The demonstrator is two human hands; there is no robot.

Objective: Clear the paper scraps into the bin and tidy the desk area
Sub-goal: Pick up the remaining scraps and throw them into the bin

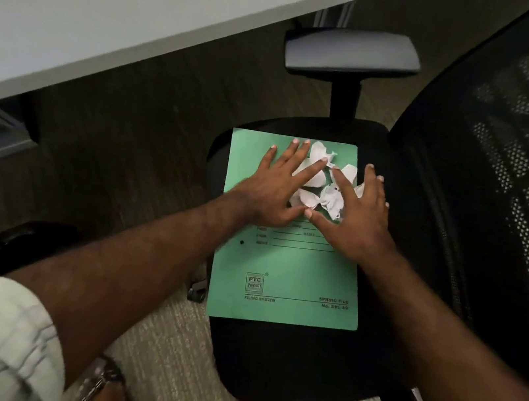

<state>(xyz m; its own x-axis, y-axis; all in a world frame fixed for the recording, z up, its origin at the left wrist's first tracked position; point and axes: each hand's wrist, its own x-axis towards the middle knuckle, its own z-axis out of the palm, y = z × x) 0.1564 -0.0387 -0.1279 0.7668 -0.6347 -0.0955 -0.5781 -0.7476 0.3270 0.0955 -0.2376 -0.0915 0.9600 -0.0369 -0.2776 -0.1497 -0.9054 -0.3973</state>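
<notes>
A green file folder [284, 283] lies flat on the black seat of an office chair [292, 367]. Several crumpled white paper scraps [314, 182] sit in a small heap on the folder's far end. My left hand [279, 185] lies flat with fingers spread on the left side of the heap. On the right side my right hand [358, 211] is spread the same way. The two thumbs touch at the heap's near edge, so both hands cup around the scraps without gripping them. Parts of the scraps are hidden under my fingers.
The white desk [94, 17] runs across the upper left, its edge above the dark floor. The chair's armrest [352, 54] stands just beyond the folder and its mesh backrest [520, 171] fills the right. My feet [107, 394] are on the carpet below. No bin is in view.
</notes>
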